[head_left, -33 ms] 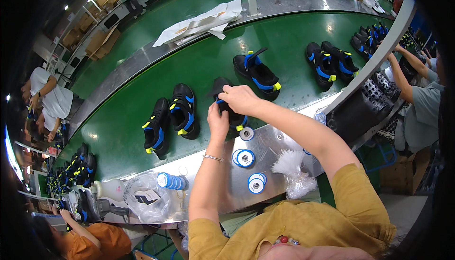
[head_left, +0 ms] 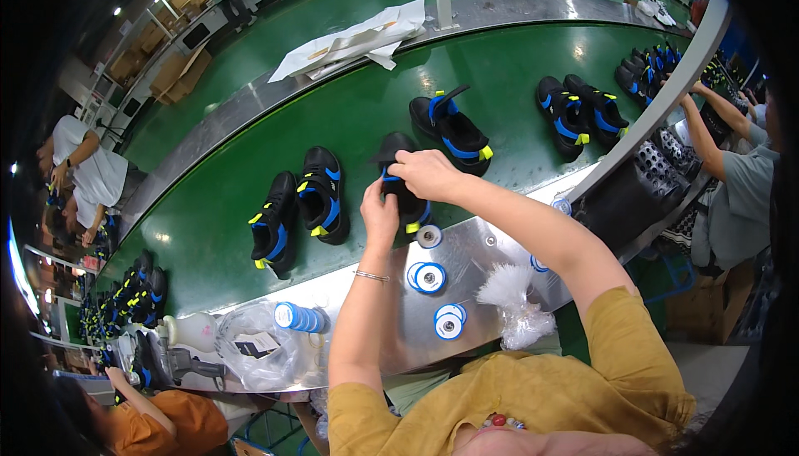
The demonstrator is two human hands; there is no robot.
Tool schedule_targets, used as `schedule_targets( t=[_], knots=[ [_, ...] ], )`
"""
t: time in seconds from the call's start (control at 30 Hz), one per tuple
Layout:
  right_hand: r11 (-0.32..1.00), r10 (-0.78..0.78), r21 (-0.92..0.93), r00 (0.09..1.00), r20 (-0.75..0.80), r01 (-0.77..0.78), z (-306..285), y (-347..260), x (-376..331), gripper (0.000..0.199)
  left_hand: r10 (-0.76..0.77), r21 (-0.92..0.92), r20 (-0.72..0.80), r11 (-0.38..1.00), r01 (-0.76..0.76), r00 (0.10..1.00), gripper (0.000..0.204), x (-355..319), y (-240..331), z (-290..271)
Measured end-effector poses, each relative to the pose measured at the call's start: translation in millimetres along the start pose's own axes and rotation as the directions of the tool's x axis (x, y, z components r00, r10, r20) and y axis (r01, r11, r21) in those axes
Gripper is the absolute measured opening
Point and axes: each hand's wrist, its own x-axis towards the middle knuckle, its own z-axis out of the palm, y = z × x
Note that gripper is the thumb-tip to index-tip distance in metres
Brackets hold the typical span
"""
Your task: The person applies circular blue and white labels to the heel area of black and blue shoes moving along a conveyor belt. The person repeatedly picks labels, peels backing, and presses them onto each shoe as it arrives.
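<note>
A black sneaker (head_left: 398, 141) with blue and yellow-green trim lies under both my hands on the green work surface. My right hand (head_left: 424, 175) pinches a dark flap near the middle of this sneaker. The fingers of my left hand (head_left: 380, 215) are closed at the sneaker's left side, close to its blue trim. My fingers hide much of its upper. Behind my right hand stands a matching sneaker (head_left: 459, 133) with its dark flap raised. To the left sit two more matching sneakers, one (head_left: 320, 194) beside the other (head_left: 275, 221).
Blue-rimmed round rolls (head_left: 430, 278) lie on the metal ledge (head_left: 399, 323), with a stack of blue rolls (head_left: 300, 318) by a clear plastic bag (head_left: 266, 356). A bundle of clear fasteners (head_left: 509, 289) is right. Another sneaker pair (head_left: 570, 115) stands farther right. Co-workers sit at both sides.
Both hands stay at the same sneaker. The flap under my right hand sits slightly lower and farther left; otherwise almost nothing differs.
</note>
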Motion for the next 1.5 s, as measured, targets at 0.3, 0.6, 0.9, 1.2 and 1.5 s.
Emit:
schedule_targets(
  t=[0.3, 0.6, 0.9, 1.2, 1.5],
  knots=[
    [0.985, -0.099, -0.126, 0.985, 0.14, 0.116, -20.6, -8.5, -16.3, 0.013, 0.144, 0.115, -0.116, 0.985, -0.13, 0.983, 0.027, -8.2, 24.5, 12.9],
    [0.936, -0.152, -0.344, 0.969, -0.196, 0.077, 5.9, -21.7, -62.0, 0.021, 0.198, 0.122, -0.043, 0.974, -0.191, 0.979, 0.038, -16.5, 21.2, 17.0],
    [0.927, 0.298, 0.31, 0.914, -0.275, -0.209, -53.0, 13.5, -64.6, 0.012, -0.025, 0.072, 0.155, 0.997, 0.014, 0.988, 0.057, -18.7, 34.4, 8.2],
    [0.996, -0.073, 0.026, 0.973, -0.221, 0.08, -17.1, 15.4, -51.9, 0.03, 0.104, 0.3, 0.107, 0.945, -0.131, 0.989, 0.061, -31.3, 36.1, 17.6],
    [0.953, -0.222, -0.22, 0.974, -0.045, 0.207, -20.2, 1.9, -49.7, 0.033, 0.161, 0.229, -0.018, 0.961, -0.153, 0.987, 0.071, -37.3, 38.1, 16.9]
  ],
)
